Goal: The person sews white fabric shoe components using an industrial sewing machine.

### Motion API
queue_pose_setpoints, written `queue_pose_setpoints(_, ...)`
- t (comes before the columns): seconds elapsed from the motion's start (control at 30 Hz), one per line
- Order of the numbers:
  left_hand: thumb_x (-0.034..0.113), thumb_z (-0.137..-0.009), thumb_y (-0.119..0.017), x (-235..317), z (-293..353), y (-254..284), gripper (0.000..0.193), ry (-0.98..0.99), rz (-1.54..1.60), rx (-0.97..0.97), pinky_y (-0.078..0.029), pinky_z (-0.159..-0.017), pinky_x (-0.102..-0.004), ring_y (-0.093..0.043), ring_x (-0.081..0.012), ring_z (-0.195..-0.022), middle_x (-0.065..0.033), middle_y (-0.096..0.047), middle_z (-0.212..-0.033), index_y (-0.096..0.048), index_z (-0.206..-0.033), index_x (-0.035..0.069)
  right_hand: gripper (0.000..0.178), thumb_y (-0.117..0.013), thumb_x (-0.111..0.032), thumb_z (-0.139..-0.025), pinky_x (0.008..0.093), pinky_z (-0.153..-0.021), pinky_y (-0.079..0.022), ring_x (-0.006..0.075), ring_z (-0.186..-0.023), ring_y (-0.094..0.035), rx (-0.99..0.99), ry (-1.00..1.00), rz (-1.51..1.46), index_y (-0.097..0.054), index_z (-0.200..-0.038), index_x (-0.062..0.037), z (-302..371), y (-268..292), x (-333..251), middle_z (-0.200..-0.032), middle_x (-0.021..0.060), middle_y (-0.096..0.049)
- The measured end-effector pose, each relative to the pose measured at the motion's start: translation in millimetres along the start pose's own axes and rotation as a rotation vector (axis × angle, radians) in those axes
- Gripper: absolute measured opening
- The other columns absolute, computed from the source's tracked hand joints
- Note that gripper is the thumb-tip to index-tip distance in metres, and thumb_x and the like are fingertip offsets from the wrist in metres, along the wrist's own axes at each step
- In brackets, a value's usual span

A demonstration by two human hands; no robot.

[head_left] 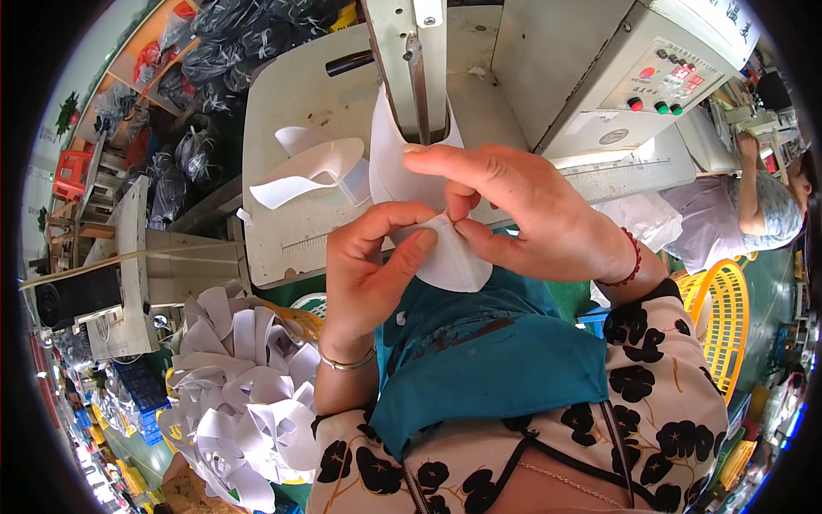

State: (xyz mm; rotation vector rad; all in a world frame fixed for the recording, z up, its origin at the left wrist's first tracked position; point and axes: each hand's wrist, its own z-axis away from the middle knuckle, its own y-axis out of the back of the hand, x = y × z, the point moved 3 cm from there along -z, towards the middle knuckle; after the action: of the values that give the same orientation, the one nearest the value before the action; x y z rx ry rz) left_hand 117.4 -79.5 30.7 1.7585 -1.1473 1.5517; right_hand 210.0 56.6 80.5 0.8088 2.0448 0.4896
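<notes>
1. At the centre of the frame, a white piece [455, 264] is held up in front of the apron, near the front edge of the tabletop [278, 90]. It narrows at the top and broadens to a rounded lower edge.
2. The left hand [364, 270] grips the upper left of the piece, thumb in front and the bent fingers behind it.
3. The right hand [539, 206] pinches the upper right edge between its thumb and a curled finger; its forefinger points left, passing in front of the foot of the post.
4. Top centre, the machine's pale post [398, 47] carries a worn metal rod [417, 86]. Another white sheet [385, 167] curves about its lower end, partly hidden by the hands.
5. Left of the post, loose white cutouts [317, 167] lie overlapping on the tabletop, above a ruler scale [312, 243] along the front edge.
6. Upper right stands a control box [638, 81] with red and green buttons.
7. Lower left, a large heap of white parts [244, 385] lies tumbled together.
8. Below the hands, the teal apron [505, 373] covers the person's lap.
9. Right of the person is a yellow basket [729, 313]; farther up, near the right rim, sits a co-worker [758, 193].
10. Upper left, black bags [227, 56] are piled up, with a red stool [74, 175] beyond.
</notes>
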Motion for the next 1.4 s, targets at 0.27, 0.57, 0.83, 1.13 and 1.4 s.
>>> queue_pose_setpoints(0.27, -0.002, -0.081, -0.062, -4.2, 2.3, -1.6, 0.014, -0.051, -0.075, 0.036, -0.045, -0.072, -0.0218, -0.057, -0.0095, -0.079, -0.0044, -0.061, -0.086, -0.064, -0.095, 0.001, 0.067, -0.059, 0.013, -0.06, 0.0297, -0.058, -0.044, 0.0174, -0.061, -0.05, 0.057, 0.058, 0.041, -0.047, -0.123, -0.0051, 5.4, -5.4, 1.0, -0.067, 0.0026, -0.049)
queue_pose_setpoints(0.57, 0.0, -0.081, -0.063, -8.3, -1.8, -1.7, 0.014, 0.018, -0.015, 0.037, -0.045, -0.073, -0.0213, -0.057, -0.0083, -0.079, -0.0044, -0.064, -0.086, -0.064, -0.096, -0.002, 0.052, -0.056, 0.011, -0.066, 0.0304, -0.054, -0.043, 0.0192, -0.06, -0.051, 0.028, -0.001, -0.249, -0.05, -0.115, -0.0073, 12.9, -2.3, 1.4, -0.068, 0.0048, -0.051)
queue_pose_setpoints(0.83, 0.002, -0.083, -0.062, -10.1, -5.2, 7.1, 0.012, 0.035, 0.001, 0.116, -0.044, -0.071, -0.0204, -0.055, -0.0074, -0.077, -0.0037, -0.064, -0.085, -0.064, -0.094, -0.002, 0.055, -0.055, 0.013, -0.064, 0.0242, -0.067, -0.039, 0.0132, -0.07, -0.05, -0.042, -0.244, -0.613, -0.048, -0.117, -0.0036, 28.8, 15.0, 2.7, -0.081, 0.0037, -0.053)
queue_pose_setpoints(1.13, 0.004, -0.084, -0.061, -5.2, -4.8, -2.8, 0.012, 0.005, -0.01, 0.017, -0.044, -0.068, -0.0202, -0.055, -0.007, -0.076, -0.0029, -0.064, -0.083, -0.063, -0.094, -0.002, 0.046, -0.062, 0.005, -0.075, 0.0261, -0.065, -0.042, 0.0128, -0.073, -0.054, 0.022, -0.108, -0.129, -0.05, -0.118, -0.0038, 18.0, 6.6, 7.6, -0.089, 0.0047, -0.059)
queue_pose_setpoints(1.4, 0.001, -0.083, -0.061, -14.6, -11.5, 3.4, 0.013, 0.08, 0.095, 0.108, -0.046, -0.069, -0.0206, -0.058, -0.0076, -0.076, -0.0043, -0.065, -0.083, -0.064, -0.095, -0.003, 0.028, -0.063, 0.009, -0.071, 0.028, -0.058, -0.042, 0.0164, -0.066, -0.054, -0.049, -0.027, -0.305, -0.052, -0.093, -0.0038, 25.3, 8.5, -7.3, -0.08, 0.0052, -0.058)
